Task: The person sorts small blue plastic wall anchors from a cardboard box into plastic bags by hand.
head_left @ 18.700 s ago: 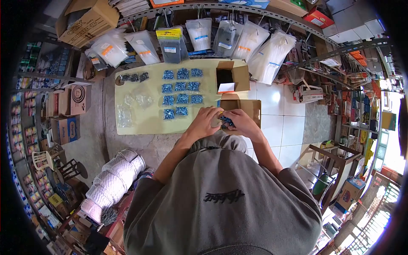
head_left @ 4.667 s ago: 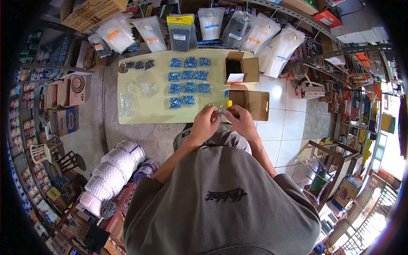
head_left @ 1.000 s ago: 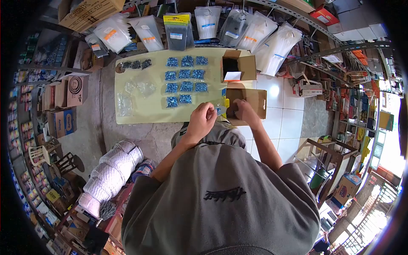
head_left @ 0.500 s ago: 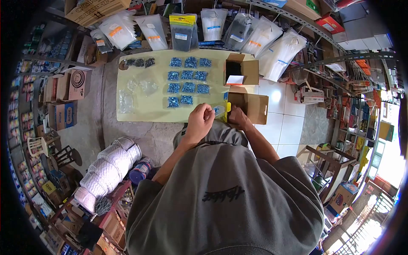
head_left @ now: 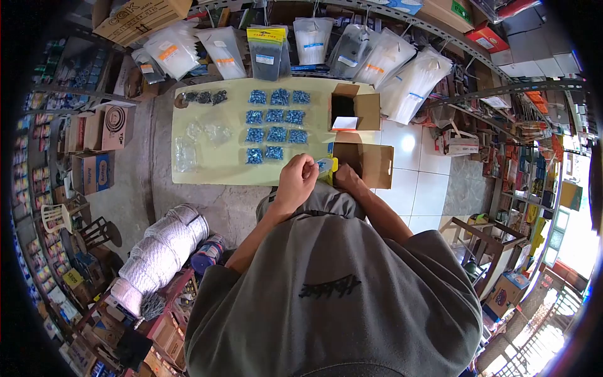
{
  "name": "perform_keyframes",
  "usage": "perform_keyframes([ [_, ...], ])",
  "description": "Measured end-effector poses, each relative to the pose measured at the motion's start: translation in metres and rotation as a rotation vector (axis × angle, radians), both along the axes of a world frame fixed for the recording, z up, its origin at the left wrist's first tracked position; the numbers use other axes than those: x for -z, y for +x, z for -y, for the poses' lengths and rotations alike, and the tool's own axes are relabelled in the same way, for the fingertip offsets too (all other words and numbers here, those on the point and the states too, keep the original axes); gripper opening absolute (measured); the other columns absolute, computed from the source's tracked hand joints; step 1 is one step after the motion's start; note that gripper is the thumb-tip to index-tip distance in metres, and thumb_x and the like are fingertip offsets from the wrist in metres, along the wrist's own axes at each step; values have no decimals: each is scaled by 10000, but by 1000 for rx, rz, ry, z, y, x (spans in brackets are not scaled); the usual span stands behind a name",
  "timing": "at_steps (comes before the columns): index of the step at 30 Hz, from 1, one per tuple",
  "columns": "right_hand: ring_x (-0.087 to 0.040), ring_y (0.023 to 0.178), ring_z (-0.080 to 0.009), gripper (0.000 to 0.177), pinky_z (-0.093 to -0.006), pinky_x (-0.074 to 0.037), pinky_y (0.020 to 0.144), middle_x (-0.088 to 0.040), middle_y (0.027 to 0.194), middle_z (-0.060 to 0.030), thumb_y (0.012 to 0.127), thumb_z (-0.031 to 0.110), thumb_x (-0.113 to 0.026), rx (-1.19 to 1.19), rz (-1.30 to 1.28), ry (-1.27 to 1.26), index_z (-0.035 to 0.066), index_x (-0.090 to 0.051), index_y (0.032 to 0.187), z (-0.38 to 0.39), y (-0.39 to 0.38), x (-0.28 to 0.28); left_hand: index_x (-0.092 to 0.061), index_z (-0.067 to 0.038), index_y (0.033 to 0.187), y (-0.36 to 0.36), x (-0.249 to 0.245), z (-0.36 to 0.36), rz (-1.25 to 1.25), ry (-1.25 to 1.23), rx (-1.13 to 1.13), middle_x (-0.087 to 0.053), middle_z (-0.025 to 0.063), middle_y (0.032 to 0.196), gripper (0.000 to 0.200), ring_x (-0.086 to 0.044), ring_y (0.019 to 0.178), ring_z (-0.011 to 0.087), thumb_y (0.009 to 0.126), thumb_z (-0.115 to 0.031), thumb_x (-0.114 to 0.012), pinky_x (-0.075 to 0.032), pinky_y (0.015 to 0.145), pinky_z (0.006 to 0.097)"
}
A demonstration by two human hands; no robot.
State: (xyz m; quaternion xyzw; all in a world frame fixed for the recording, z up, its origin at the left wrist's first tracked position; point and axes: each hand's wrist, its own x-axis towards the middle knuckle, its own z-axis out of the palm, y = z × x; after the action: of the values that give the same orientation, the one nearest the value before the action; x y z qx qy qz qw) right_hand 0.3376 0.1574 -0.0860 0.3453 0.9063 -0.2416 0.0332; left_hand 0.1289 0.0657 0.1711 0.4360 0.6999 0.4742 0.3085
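My left hand (head_left: 298, 180) is closed at the table's front edge, pinching a small clear plastic bag (head_left: 324, 166) with some blue pieces in it. Beside the bag, my right hand (head_left: 347, 177) reaches into the lower open cardboard box (head_left: 375, 164); its fingers are hidden by the box and shadow. A yellow object (head_left: 333, 166) stands between the bag and the box. Several filled bags of blue pieces (head_left: 276, 134) lie in rows on the pale yellow table (head_left: 213, 164).
Another open box (head_left: 367, 110) holds dark contents at the table's right. Small bags of dark pieces (head_left: 204, 97) and empty clear bags (head_left: 186, 154) lie at the left. Packs of cable ties (head_left: 311, 41) hang behind the table. A large wrapped roll (head_left: 164, 251) stands at lower left.
The view has shifted slightly, so the table and boxes sit a little lower and to the left. My right hand remains at the lower box, and my left hand still holds the small bag.
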Motion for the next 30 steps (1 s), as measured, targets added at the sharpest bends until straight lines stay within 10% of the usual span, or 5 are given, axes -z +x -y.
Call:
perform_keyframes([
  [2,-663,719,-369,106,-459,-538,663,-654,770,-200,731,67,-615,-328,-80,-98,7,-667,800,-12,0,-4,-528,-9,856,-1,1,-1,-10,12,-1,-551,89,717,149,-529,567,192,869,-49,-670,-435,530,328],
  [12,-657,714,-358,116,-424,-535,673,-661,763,-163,725,128,-619,-270,-229,-190,35,-670,773,-12,0,-43,-556,-13,851,-4,2,-1,-5,-7,-3,-555,61,685,132,-521,563,140,869,-62,-678,-425,535,287],
  [20,-578,659,-174,97,-338,-491,553,-558,691,-55,730,154,-591,-295,262,721,83,-619,670,16,13,9,-556,-20,852,-3,4,0,-18,-11,-4,-561,60,690,134,-528,565,141,870,-66,-681,-431,538,288],
  [30,-561,623,-229,89,-356,-465,477,-499,667,-73,724,129,-583,-268,-71,495,43,-595,711,9,13,31,-526,-6,845,-3,3,2,-1,-18,-16,-542,89,697,148,-518,564,189,867,-48,-666,-426,532,325],
])
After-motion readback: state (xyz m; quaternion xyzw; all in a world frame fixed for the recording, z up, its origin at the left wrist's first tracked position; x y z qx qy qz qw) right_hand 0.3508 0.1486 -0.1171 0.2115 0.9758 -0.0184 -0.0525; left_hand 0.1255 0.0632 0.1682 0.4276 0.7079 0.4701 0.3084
